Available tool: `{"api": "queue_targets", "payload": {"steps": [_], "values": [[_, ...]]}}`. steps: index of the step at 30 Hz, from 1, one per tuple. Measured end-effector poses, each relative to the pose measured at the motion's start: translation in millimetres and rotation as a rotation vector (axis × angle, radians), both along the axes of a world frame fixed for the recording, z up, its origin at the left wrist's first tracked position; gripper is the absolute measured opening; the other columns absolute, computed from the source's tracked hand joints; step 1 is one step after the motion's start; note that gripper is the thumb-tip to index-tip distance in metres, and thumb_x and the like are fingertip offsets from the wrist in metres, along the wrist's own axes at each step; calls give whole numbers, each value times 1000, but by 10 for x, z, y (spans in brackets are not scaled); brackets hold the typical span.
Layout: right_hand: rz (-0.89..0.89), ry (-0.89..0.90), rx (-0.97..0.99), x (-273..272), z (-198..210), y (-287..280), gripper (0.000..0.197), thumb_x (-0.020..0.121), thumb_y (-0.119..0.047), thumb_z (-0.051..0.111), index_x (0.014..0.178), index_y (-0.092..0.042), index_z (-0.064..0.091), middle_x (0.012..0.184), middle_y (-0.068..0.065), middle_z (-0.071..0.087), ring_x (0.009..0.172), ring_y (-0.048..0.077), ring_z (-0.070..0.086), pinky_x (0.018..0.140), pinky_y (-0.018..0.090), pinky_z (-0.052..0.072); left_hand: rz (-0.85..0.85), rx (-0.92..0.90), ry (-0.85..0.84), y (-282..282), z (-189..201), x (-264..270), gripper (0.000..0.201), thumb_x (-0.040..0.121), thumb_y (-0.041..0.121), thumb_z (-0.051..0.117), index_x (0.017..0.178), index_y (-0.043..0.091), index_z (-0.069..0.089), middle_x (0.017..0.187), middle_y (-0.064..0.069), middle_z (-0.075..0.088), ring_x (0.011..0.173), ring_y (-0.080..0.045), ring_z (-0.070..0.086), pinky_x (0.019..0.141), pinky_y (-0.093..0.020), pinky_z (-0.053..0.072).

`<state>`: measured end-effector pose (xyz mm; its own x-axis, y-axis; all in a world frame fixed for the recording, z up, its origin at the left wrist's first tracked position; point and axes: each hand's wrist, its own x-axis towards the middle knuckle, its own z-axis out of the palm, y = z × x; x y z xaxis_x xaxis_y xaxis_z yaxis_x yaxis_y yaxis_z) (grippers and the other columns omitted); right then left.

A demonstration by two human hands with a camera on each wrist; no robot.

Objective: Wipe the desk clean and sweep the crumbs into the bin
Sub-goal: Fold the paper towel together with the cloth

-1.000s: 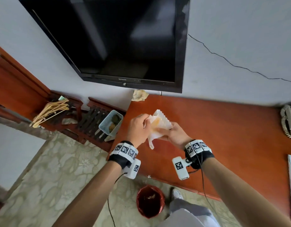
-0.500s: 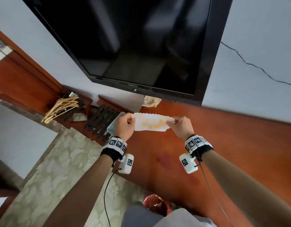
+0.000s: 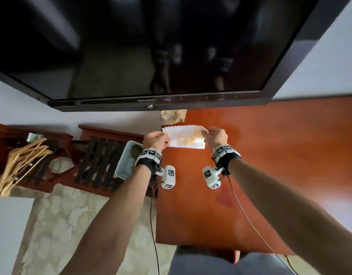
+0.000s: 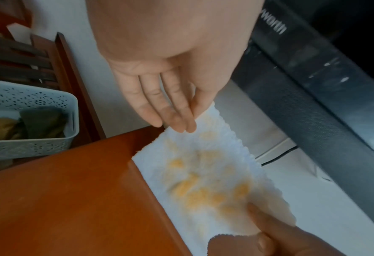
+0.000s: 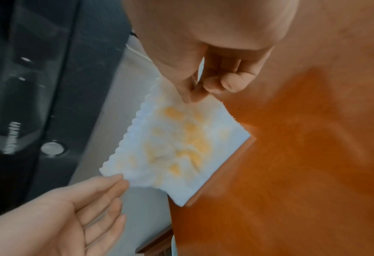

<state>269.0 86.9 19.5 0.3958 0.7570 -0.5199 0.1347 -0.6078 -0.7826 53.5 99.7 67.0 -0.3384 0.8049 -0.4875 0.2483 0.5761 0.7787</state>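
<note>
A white paper towel (image 3: pixel 186 138) blotched with orange-yellow stains hangs stretched flat between my two hands, above the far left corner of the orange-brown desk (image 3: pixel 260 175). My left hand (image 3: pixel 156 138) pinches its left top corner, the other fingers fairly straight (image 4: pixel 177 121). My right hand (image 3: pixel 214 135) pinches the right top corner between thumb and forefinger (image 5: pixel 192 97). Both wrist views show the stained towel (image 4: pixel 203 173) (image 5: pixel 177 147) and the opposite hand on its far corner. The bin does not show clearly.
A black TV (image 3: pixel 151 56) hangs on the wall just above my hands. A crumpled tissue (image 3: pixel 173 116) lies at the desk's back corner. Left of the desk are a pale perforated basket (image 3: pixel 123 165), a slatted wooden rack (image 3: pixel 99 155) and wooden hangers (image 3: pixel 22 159). A dark smear (image 3: pixel 224 197) marks the desk.
The towel was bunched between my hands; they have drawn apart and spread it flat. Hands and view have shifted toward the wall and TV, and the red bin has dropped out of sight.
</note>
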Motion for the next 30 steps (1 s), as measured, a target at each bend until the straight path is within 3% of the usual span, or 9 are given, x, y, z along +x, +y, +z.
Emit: {"api": "queue_targets", "payload": {"steps": [3,7,10,14,17,19,24,27,30], "values": [[-12,35,28,-128,-116,213,26,91,-24,68,114,-15,71,84,8,76,52,2,62,46,13,46,14,3,-51,339,-274,-103,7,89,9,72,96,11,71,80,-9,77,64,-19,74,62,-27,62],[19,24,94,-247,-179,494,14,94,-25,64,105,-19,70,80,-2,76,52,9,58,52,27,51,28,13,-130,738,-540,-255,18,91,11,71,107,3,70,83,-6,78,71,-17,76,66,-29,62],[-8,16,105,-320,-234,712,11,94,-25,61,91,-22,72,82,-8,76,56,9,61,54,27,52,19,77,-148,952,-559,-299,7,91,10,72,98,8,73,85,-5,79,73,-17,76,66,-29,62],[-59,35,114,-456,-252,1007,22,91,-22,58,90,-12,78,79,2,76,63,15,70,59,32,59,-22,143,-83,1176,-615,-342,12,94,4,64,102,1,72,97,-7,77,69,-13,74,59,-29,61],[-99,70,87,-539,-324,1110,23,91,-16,60,106,-2,71,88,8,75,77,20,74,70,39,63,-246,107,108,1169,-754,-364,32,91,-2,59,122,5,63,112,-4,73,92,-21,72,80,-38,62],[-71,-15,85,-612,-373,1048,28,93,-16,55,117,-3,61,100,7,73,83,19,73,77,42,62,-448,149,253,1023,-801,-358,53,91,-4,52,140,16,50,122,-3,68,103,-24,66,91,-35,55],[349,-409,112,-727,-325,659,51,95,-11,46,144,-24,38,135,4,58,115,21,59,94,36,52,-925,176,620,731,-833,-325,62,95,1,52,152,24,41,158,0,41,140,-25,43,111,-44,43],[596,-528,22,-705,-306,537,63,96,-12,47,152,-34,29,150,0,43,131,21,48,100,41,51,-1047,138,696,706,-806,-326,69,95,1,54,156,23,31,166,2,24,148,-24,31,115,-45,38],[652,-533,67,-657,-203,532,60,98,-15,48,152,-33,32,159,-9,31,141,18,38,108,40,45,-1055,177,712,661,-575,-291,65,97,4,54,156,20,31,166,2,24,147,-24,33,114,-43,38]]}}
